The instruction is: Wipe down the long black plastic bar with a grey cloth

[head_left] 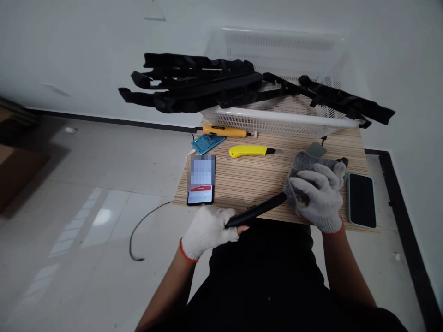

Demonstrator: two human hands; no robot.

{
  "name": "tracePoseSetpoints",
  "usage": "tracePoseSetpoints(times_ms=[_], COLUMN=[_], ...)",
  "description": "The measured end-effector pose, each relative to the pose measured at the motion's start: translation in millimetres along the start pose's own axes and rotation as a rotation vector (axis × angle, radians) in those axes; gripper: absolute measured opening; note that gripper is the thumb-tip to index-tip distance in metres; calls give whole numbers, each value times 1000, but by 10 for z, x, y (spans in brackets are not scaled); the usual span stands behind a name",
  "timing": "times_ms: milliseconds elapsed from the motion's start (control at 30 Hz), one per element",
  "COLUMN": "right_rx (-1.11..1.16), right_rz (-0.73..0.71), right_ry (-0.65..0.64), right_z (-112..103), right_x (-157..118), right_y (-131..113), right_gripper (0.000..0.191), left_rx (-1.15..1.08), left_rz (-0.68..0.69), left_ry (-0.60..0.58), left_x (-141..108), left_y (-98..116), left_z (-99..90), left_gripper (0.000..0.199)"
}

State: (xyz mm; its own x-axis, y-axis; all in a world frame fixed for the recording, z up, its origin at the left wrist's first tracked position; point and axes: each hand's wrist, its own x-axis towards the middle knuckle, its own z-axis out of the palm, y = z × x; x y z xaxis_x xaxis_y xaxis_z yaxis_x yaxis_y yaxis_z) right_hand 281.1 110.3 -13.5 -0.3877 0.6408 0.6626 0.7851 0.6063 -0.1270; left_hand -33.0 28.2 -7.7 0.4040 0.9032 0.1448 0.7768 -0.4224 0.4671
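Observation:
My left hand (211, 230), in a white knit glove with a bare thumb tip, grips the near end of a long black plastic strip (259, 208). The strip slants up to the right, over the table's front edge. At its other end my right hand (320, 196), gloved too, is closed on a grey cloth (294, 173) wrapped around the strip. The far tip of the strip pokes out past the cloth. A yellow utility knife (248, 151) lies on the table beyond my hands, its blade partly out.
A white plastic basket (277, 117) stands at the back, with several black plastic parts (207, 85) laid across it. On the wood-grain table (242, 177) lie a lit phone (200, 180), a dark phone (362, 200), a yellow-orange corded tool (224, 131) and a blue card (208, 143). A cable (138, 230) hangs at left.

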Motion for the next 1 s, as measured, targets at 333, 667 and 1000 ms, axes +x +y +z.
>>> tracePoseSetpoints(times_ms=[333,667,1000], right_rx=[-10,-1,159], right_rz=[-82,-96,-125], right_ry=[-45,-98,-450], right_z=[-9,-38,105], right_x=[22,132,410], right_y=[60,165,-666], right_gripper=[39,25,8], left_rx=[32,-33,170], left_rz=[-22,1,-5], left_ry=[17,16,243], left_x=[-8,35,45], left_y=[2,31,131], left_z=[-23,-7,232], left_gripper=[63,65,63])
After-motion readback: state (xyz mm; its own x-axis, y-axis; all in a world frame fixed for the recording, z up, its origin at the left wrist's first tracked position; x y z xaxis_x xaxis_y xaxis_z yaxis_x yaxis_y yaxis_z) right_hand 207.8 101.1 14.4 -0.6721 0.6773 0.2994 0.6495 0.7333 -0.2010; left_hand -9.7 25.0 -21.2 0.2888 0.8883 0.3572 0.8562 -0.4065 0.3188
